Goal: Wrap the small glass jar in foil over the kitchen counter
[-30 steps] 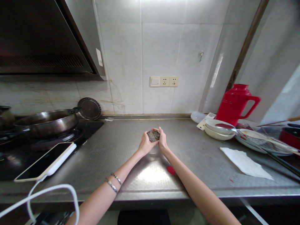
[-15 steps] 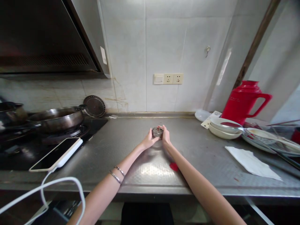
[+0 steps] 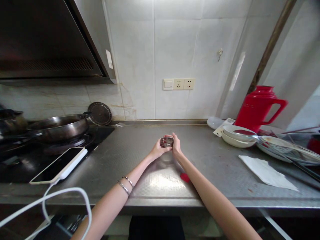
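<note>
Over the middle of the steel counter (image 3: 135, 150), a small round, dark and shiny object (image 3: 167, 142) is held between both hands. Glints and a reddish patch show on its upper face; I cannot make out its kind. My left hand (image 3: 158, 149) is wrapped round its left side, the thumb lying along the near edge. On the right side my right hand (image 3: 176, 145) presses against it, with fingers pointing away from me. The object's underside is hidden. A red piece (image 3: 185, 177) lies flat on the counter beside my right forearm.
Left, a pan (image 3: 60, 127) sits on the stove, with a phone (image 3: 60, 165) and white cable (image 3: 72, 190) in front. Right stand a red thermos (image 3: 257, 108), stacked bowls (image 3: 237, 141), plates with utensils (image 3: 282, 153) and a white paper napkin (image 3: 267, 173).
The round object has tilted slightly between my hands, and its upper face now shows more reddish colour. Both hands keep hold of it. The whole view has shifted slightly.
</note>
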Action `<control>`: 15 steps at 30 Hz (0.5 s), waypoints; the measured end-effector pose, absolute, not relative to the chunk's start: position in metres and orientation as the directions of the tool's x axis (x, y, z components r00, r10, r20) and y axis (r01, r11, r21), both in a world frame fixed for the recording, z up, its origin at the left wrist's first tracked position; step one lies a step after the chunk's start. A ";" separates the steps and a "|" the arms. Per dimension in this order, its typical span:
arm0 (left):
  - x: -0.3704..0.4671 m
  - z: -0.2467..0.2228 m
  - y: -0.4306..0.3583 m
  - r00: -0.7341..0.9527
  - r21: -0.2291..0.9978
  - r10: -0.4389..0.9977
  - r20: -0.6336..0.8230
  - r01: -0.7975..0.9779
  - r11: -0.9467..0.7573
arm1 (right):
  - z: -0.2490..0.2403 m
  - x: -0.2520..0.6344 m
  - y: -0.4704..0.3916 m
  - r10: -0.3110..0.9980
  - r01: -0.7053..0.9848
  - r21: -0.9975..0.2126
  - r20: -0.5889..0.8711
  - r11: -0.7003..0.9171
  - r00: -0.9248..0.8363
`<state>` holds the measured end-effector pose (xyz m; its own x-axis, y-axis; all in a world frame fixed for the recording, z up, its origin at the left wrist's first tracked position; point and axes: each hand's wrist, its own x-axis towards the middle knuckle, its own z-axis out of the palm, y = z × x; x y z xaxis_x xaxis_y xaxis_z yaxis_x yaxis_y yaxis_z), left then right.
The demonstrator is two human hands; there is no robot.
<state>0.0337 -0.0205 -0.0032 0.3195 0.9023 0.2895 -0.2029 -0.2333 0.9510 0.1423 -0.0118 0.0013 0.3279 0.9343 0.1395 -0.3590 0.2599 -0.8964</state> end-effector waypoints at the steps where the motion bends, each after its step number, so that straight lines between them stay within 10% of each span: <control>1: 0.035 -0.002 -0.021 0.301 0.953 0.910 0.284 -0.188 -0.236 | 0.001 0.143 -0.012 0.930 -0.350 -0.898 0.145 0.267 0.338; 15: 0.034 -0.006 -0.011 0.017 0.928 0.928 0.371 0.008 -0.371 | -0.001 0.134 -0.013 0.867 -0.262 -0.898 0.208 0.352 0.453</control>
<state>0.0343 -0.0115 -0.0056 0.0173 0.9284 0.3712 0.0081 -0.3714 0.9284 0.1343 -0.0131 -0.0010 0.4531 0.8670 0.2076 -0.2624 0.3522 -0.8984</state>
